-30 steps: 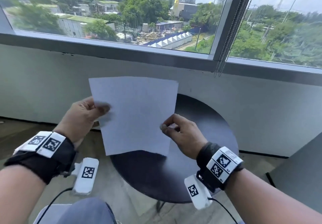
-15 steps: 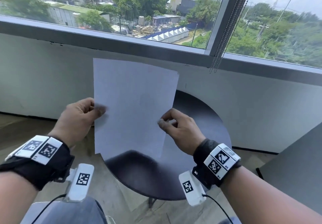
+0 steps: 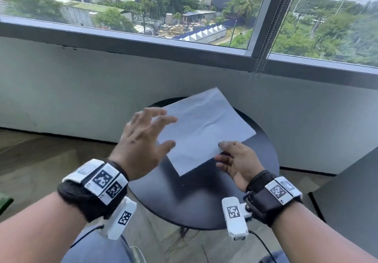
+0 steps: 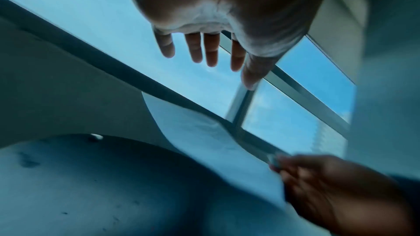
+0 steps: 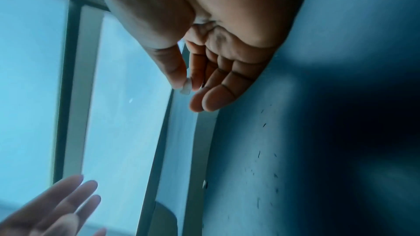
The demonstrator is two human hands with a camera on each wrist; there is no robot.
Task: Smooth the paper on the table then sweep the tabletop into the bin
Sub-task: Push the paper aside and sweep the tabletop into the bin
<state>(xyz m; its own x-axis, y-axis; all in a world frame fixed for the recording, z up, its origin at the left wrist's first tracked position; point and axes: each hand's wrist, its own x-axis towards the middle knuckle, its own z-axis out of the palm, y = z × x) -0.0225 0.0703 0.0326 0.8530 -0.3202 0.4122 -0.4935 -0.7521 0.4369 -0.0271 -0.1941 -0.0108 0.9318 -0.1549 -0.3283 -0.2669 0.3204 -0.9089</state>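
A creased white sheet of paper (image 3: 204,127) hangs nearly flat, just over the round dark table (image 3: 184,201). My right hand (image 3: 220,151) pinches its near right edge between thumb and fingers, and the right wrist view shows that pinch (image 5: 188,85) on the paper (image 5: 181,141). My left hand (image 3: 163,128) hovers over the sheet's left edge, fingers spread, holding nothing. The left wrist view shows its straight fingers (image 4: 204,51) above the curved paper (image 4: 204,141) and my right hand (image 4: 329,186). Small dark specks (image 5: 259,153) dot the tabletop. No bin is in view.
A grey wall and window ledge (image 3: 184,58) stand right behind the table, with a blind chain (image 3: 259,58) hanging down. A grey piece of furniture (image 3: 347,201) sits close on the right. Something green (image 3: 4,201) shows at the left edge above the floor.
The paper came down from upright in front of me to nearly flat over the table. My left hand let go of it and spread open; my right hand still pinches it.
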